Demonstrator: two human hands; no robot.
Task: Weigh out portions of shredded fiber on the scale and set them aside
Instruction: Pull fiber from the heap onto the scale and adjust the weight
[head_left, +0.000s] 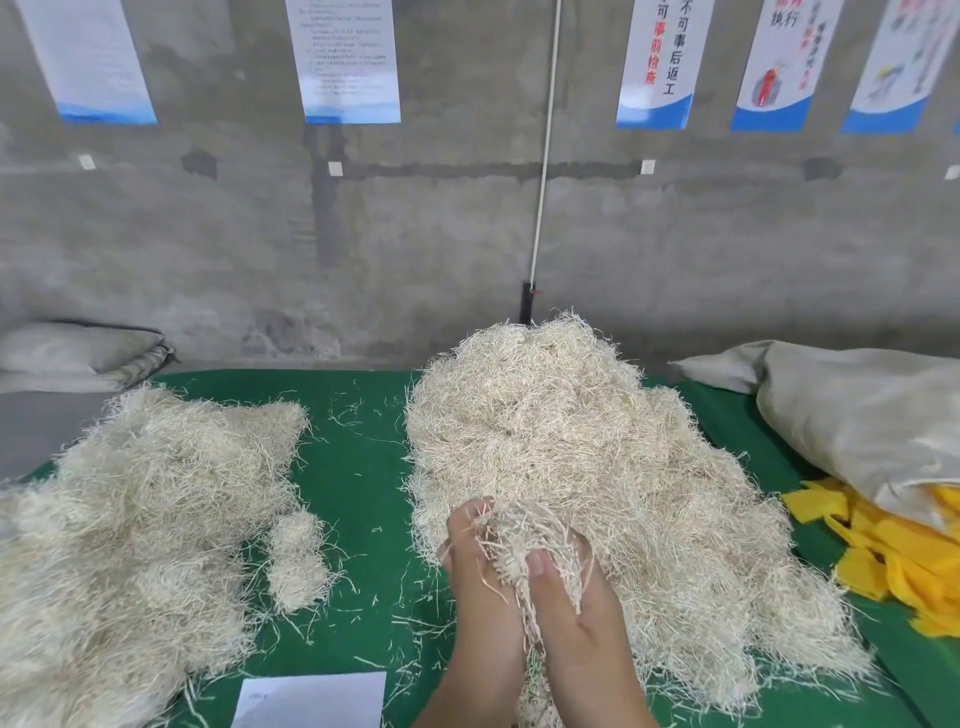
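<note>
Two heaps of shredded fiber lie on the green table (358, 467): a low, spread heap (135, 509) on the left, with a small clump (298, 561) just beside its near edge, and a tall heap (571, 447) right of centre. Both hands work at the near foot of the tall heap. The left hand (480, 587) and the right hand (576, 618) are pressed side by side, fingers curled round one tuft of fiber (524, 545) gathered between them; both are grasping it, thumbs on top.

To do this step well, I would judge, the tuft should be lifted straight up and teased free so trailing strands do not drag more off the heap, with the hands cupped underneath to keep loose bits from falling. A smallish handful is easier to top up than to trim.

No scale shows plainly; the white sheet (311, 699) at the near edge may belong to it, but I cannot tell. Stray strands litter the green cloth between the heaps. At the far left lies a folded grey sack (78, 353); at the right, a pale cloth bag (857, 410) rests over yellow scraps (893, 551), near the tall heap's flank and liable to catch stray fiber.
</note>
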